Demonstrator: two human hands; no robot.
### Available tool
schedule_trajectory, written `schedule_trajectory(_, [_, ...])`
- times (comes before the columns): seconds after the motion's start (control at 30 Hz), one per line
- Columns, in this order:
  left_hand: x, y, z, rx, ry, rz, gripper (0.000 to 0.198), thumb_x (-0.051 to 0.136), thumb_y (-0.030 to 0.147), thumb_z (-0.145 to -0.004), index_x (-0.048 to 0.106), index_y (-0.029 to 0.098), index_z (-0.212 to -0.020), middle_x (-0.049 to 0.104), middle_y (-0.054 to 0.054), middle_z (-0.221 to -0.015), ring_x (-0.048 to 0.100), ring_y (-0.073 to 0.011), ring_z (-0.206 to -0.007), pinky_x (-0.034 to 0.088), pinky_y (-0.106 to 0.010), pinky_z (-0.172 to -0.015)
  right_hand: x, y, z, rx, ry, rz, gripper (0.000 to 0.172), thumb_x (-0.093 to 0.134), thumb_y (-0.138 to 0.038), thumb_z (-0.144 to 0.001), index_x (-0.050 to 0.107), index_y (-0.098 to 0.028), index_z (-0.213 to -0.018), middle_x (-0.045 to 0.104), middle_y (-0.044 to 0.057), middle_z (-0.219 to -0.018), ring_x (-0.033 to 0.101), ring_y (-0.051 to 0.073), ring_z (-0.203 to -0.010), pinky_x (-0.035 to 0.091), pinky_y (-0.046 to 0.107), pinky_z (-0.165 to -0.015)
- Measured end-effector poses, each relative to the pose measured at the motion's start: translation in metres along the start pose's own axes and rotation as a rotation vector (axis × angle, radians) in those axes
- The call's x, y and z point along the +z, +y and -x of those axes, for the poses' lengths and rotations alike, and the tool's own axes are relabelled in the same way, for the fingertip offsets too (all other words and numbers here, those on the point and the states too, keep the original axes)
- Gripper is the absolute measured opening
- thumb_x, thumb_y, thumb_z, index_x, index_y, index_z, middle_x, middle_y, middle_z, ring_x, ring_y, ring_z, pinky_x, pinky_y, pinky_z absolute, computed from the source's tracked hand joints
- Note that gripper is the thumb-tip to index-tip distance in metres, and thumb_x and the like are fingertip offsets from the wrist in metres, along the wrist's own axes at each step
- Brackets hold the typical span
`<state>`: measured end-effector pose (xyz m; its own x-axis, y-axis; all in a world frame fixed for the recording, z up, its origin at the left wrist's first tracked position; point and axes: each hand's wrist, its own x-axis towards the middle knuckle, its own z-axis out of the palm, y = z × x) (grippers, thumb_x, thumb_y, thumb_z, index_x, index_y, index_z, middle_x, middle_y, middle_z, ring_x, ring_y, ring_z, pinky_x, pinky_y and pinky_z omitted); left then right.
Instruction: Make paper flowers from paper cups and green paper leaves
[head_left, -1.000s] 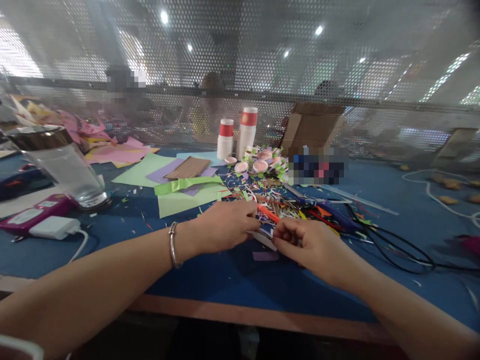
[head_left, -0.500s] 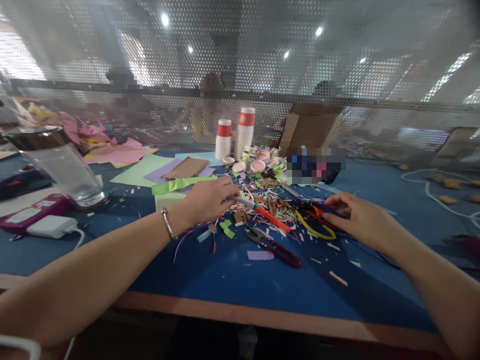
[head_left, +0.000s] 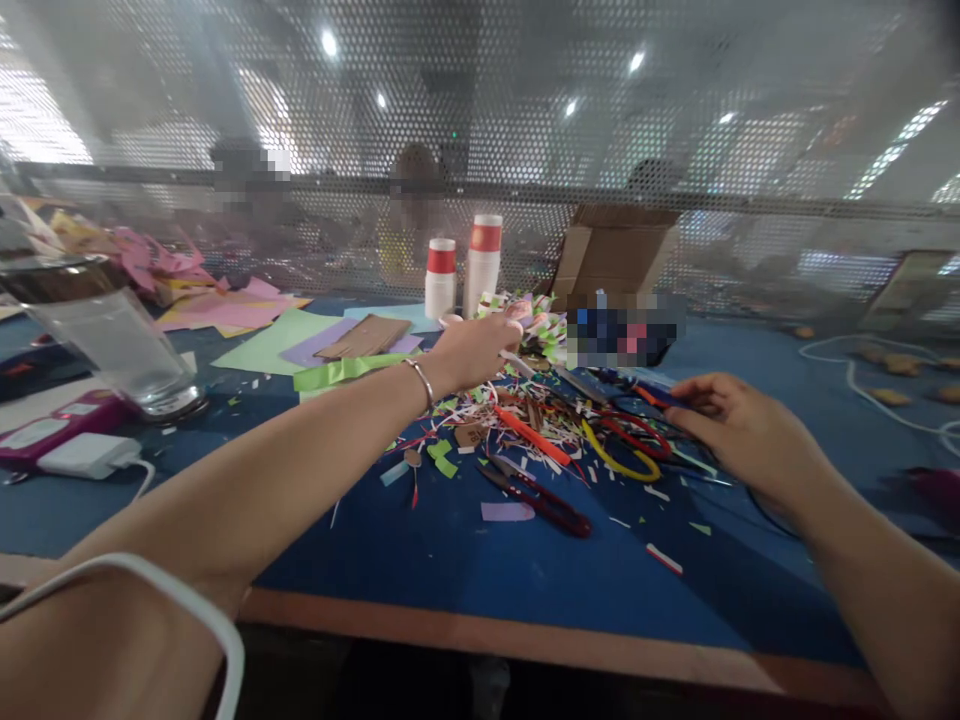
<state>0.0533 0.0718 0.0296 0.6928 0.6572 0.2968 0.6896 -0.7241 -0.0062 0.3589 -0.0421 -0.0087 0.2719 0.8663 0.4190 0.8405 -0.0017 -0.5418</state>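
Observation:
My left hand point(head_left: 480, 355) reaches over the paper scraps with its fingers closed. A slim pale stick point(head_left: 519, 366) pokes out beneath the fingertips; its kind is unclear. An orange handle point(head_left: 532, 436) lies on the scraps below that hand. My right hand point(head_left: 716, 420) has thumb and fingers closed on a slim blue-and-orange tool point(head_left: 658, 396), whose far end is lost among other things. Beside it are scissors with yellow point(head_left: 619, 455) and red handle loops. Dark red thread snips point(head_left: 536, 495) lie nearer me. Rolled paper pieces with round pink tops point(head_left: 525, 312) sit beyond my left hand.
Two stacks of paper cups point(head_left: 484, 265) stand at the back, near an open cardboard box point(head_left: 619, 255). Coloured paper sheets point(head_left: 262, 340), a lidded glass jar point(head_left: 120, 340) and a purple power strip point(head_left: 82, 425) are at left. A white cable point(head_left: 187, 590) crosses my left forearm.
My left hand has moved right and away from me, off the orange handle, with the pale stick at its fingers. My right hand has shifted slightly right, drawing the blue-and-orange tool along.

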Motion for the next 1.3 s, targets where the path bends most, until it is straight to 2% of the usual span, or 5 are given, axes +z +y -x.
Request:
schedule_trajectory(0.27, [0.029,0.021,-0.049,0.093,-0.03,0.097,0.028,0.055,0.011,-0.09,0.074,0.016,-0.112,0.072,-0.015,-0.121,0.069,-0.0284,-0.112,0.053,-0.039,-0.089,-0.004,-0.009,0.009,0.176,-0.028,-0.308,0.033,0.073,-0.04,-0.068,0.063,-0.023,-0.095,0.072,0.007,-0.085,0.066,0.023,-0.077,0.054,0.039,-0.078])
schedule_trajectory(0.43, [0.033,0.023,-0.054,0.109,-0.028,0.199,0.038,0.056,0.008,-0.09,0.072,0.021,-0.121,0.077,-0.008,-0.118,0.07,-0.0219,-0.112,0.052,-0.033,-0.095,-0.001,-0.008,0.009,0.191,-0.023,-0.328,0.034,0.075,-0.039,-0.067,0.062,-0.023,-0.095,0.071,0.005,-0.083,0.064,0.022,-0.077,0.05,0.039,-0.079])
schedule_trajectory(0.67, [0.018,0.003,-0.017,-0.052,0.108,0.266,0.042,0.043,0.007,-0.093,0.067,0.013,-0.127,0.077,-0.013,-0.117,0.072,-0.0202,-0.095,0.054,-0.034,-0.085,-0.001,-0.007,0.002,0.133,-0.067,-0.226,0.027,0.072,-0.036,-0.073,0.063,-0.023,-0.095,0.072,0.007,-0.087,0.065,0.024,-0.081,0.049,0.039,-0.08])
schedule_trajectory(0.97, [-0.025,0.004,0.058,-0.005,0.196,0.195,0.034,0.047,0.021,-0.096,0.069,0.018,-0.122,0.076,-0.011,-0.115,0.071,-0.0227,-0.092,0.053,-0.039,-0.08,0.004,-0.019,-0.022,-0.013,-0.135,-0.013,0.015,0.068,-0.028,-0.078,0.06,-0.025,-0.09,0.074,0.011,-0.096,0.065,0.027,-0.088,0.045,0.04,-0.084])
schedule_trajectory(1.3, [-0.039,-0.059,0.092,-0.256,0.545,0.307,0.024,0.058,0.02,-0.09,0.073,0.019,-0.109,0.079,-0.005,-0.099,0.068,-0.0149,-0.08,0.053,-0.029,-0.078,0.017,-0.005,-0.036,-0.081,-0.224,0.097,0.009,0.064,-0.027,-0.08,0.057,-0.026,-0.086,0.074,0.011,-0.092,0.069,0.028,-0.088,0.049,0.04,-0.085])
